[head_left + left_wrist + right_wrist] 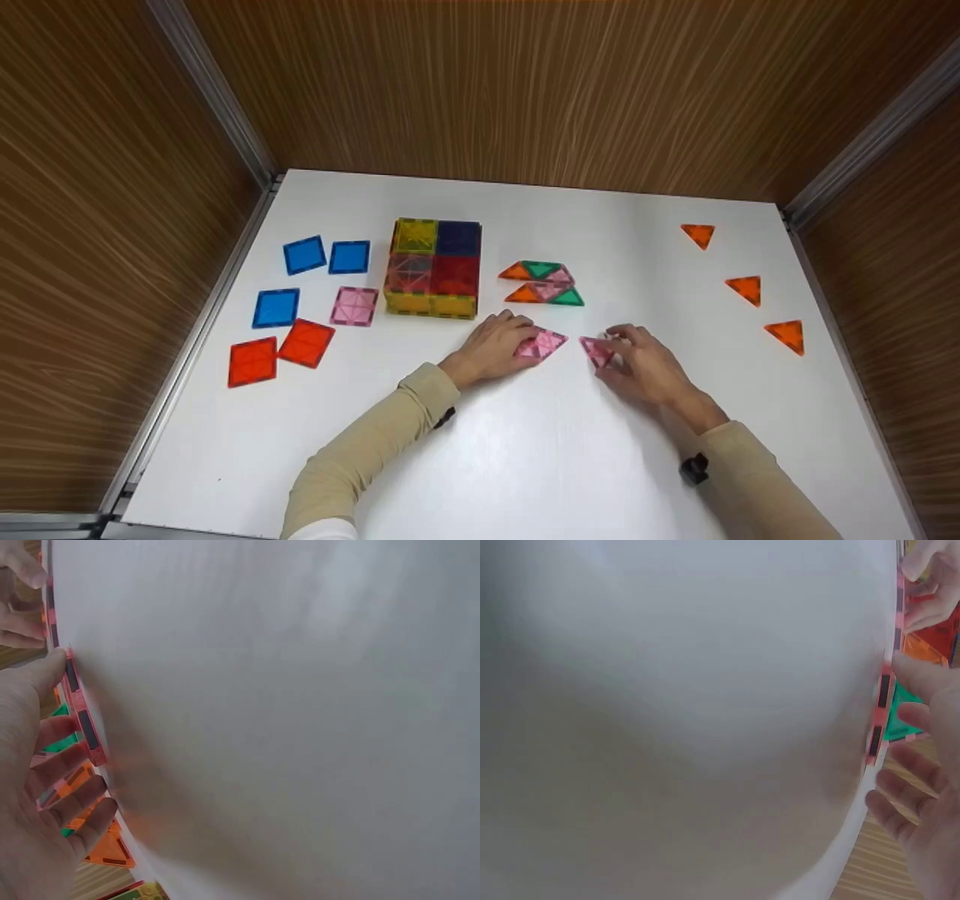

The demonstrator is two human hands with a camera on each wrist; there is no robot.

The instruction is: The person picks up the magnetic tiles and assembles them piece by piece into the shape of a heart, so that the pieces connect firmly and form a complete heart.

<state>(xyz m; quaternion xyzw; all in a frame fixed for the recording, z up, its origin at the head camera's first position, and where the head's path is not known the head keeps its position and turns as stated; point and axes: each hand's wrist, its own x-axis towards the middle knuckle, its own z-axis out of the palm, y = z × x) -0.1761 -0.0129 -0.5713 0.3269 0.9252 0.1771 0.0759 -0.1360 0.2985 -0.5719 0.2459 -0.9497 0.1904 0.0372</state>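
My left hand (496, 346) lies over the left part of a pink magnetic tile (551, 343), whose pointed end shows to the right. In the left wrist view, the thumb and index finger grip this tile (84, 716) by its edge, the other fingers spread beyond it. A small gap away, my right hand (646, 366) pinches a pink triangular magnetic tile (595, 350) between thumb and fingers. The right wrist view shows the thumb at the near edge of that tile (880, 716). Just behind both hands are two rows of joined orange, pink and green triangles (544, 292).
A stacked block of square tiles (433, 304) stands behind my left hand. Farther left lie blue squares (349, 257), red squares (253, 362) and a pink square (354, 306). Three orange triangles (746, 289) are spread at the right. Wood-grain panels (525, 97) enclose the white table (525, 465).
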